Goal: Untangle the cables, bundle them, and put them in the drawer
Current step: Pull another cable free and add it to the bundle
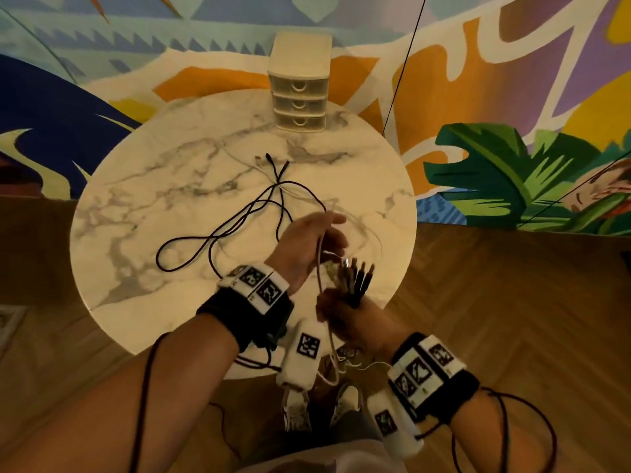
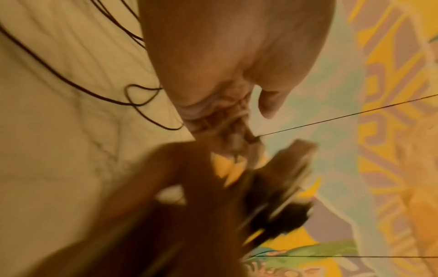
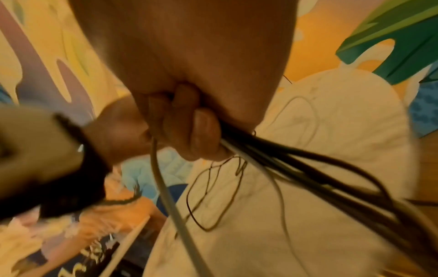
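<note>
My right hand (image 1: 341, 317) grips a bundle of cable ends (image 1: 356, 279) near the table's front edge, with black and pale plugs sticking up out of the fist. In the right wrist view my right hand (image 3: 189, 116) has its fingers curled round the black strands (image 3: 284, 165). Just above it, my left hand (image 1: 312, 238) holds a thin pale cable (image 1: 319, 268) that runs down towards the right hand. The same pale cable (image 3: 163, 187) hangs from the left hand (image 3: 118, 131). Long black cables (image 1: 218, 233) lie in loose loops on the marble table (image 1: 153, 186).
A small cream three-drawer unit (image 1: 300, 97) stands at the table's far edge, all drawers closed. More plug ends (image 1: 273, 162) lie in front of it. A painted wall rises behind the table. Wooden floor and my shoes (image 1: 321, 404) are below.
</note>
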Demonstrator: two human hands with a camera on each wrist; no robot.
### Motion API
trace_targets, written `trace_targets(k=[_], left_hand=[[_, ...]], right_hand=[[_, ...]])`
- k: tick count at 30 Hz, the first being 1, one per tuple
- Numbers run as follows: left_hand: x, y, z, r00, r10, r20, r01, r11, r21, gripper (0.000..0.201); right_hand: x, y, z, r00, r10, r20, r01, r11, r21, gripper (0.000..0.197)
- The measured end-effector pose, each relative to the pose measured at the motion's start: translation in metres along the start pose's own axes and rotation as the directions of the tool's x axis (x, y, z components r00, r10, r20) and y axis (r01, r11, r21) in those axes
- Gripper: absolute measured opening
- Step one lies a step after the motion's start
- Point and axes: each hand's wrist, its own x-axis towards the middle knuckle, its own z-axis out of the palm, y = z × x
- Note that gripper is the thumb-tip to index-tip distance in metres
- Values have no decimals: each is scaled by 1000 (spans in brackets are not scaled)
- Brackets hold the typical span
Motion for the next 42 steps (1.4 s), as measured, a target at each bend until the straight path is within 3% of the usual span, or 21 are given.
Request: trace_targets(k=[3,5,7,9,10,11,12,15,16,19,24,27,29,30,31,32,33,34,36,39,42], left_hand=[[5,7,0,995,104,-7,-101,976,192,25],[-4,0,0,986,141,93,-168,875,455,24],[-20,-13,1,956,153,251,-292,597,748,23],[-39,-27,3,905,118,409,-425,198,883,23],[-46,-32,4,882,85,463,-468,58,882,23],[-50,-36,4,869,52,493,-493,-2,870,23],[-50,-42,2,866,17,500,-500,-6,866,27],[-29,-60,-25,910,-25,414,-406,154,901,36],[-16,-71,-41,929,-62,366,-356,124,926,37],[16,-101,-84,960,-213,182,-222,-180,958,58],[52,-96,-93,975,-204,90,-142,-258,956,59],[69,-73,-85,982,-187,21,-64,-228,971,45],[74,-59,-71,998,-57,-1,-12,-216,976,35],[73,-52,-59,999,33,-14,18,-104,994,31],[68,-47,-46,995,93,-29,13,172,985,30],[62,-42,-31,997,48,-57,20,562,827,35],[56,-37,-15,994,-106,-17,99,850,518,42],[51,-32,-2,975,-213,65,192,951,244,45],[46,-19,16,971,-220,88,221,975,6,34],[52,7,21,985,-96,-145,89,995,-54,15],[62,22,6,953,-79,-292,49,993,-106,21]], right_hand=[[-7,19,-6,999,16,-28,-10,982,187,38],[-1,19,-21,993,5,-119,36,940,340,44],[11,8,-40,978,40,-204,61,883,465,46],[21,-8,-56,973,75,-218,49,857,513,43],[25,-14,-61,974,94,-207,27,857,515,39],[28,-18,-65,973,117,-198,-2,867,499,36],[31,-20,-67,970,141,-196,-34,883,468,36],[31,-22,-70,968,150,-202,-72,934,351,38],[29,-24,-70,970,139,-199,-73,949,307,39],[19,-30,-72,983,91,-159,-65,985,163,40],[-8,-52,-77,992,16,-127,-19,1000,-23,41],[-19,-64,-79,983,-46,-176,28,995,-100,41],[-23,-68,-82,978,-68,-199,43,991,-128,41],[-24,-68,-82,977,-75,-199,50,991,-128,42],[-24,-67,-83,978,-75,-197,51,991,-123,42],[-23,-65,-83,978,-73,-196,50,992,-118,42],[-21,-63,-82,978,-69,-198,45,991,-122,42],[-20,-60,-81,978,-68,-199,40,989,-141,43],[-15,-50,-79,980,-75,-184,32,974,-225,43],[-7,-28,-74,991,-15,-133,-25,956,-291,40],[-3,-1,-70,989,58,-137,-91,963,-252,37]])
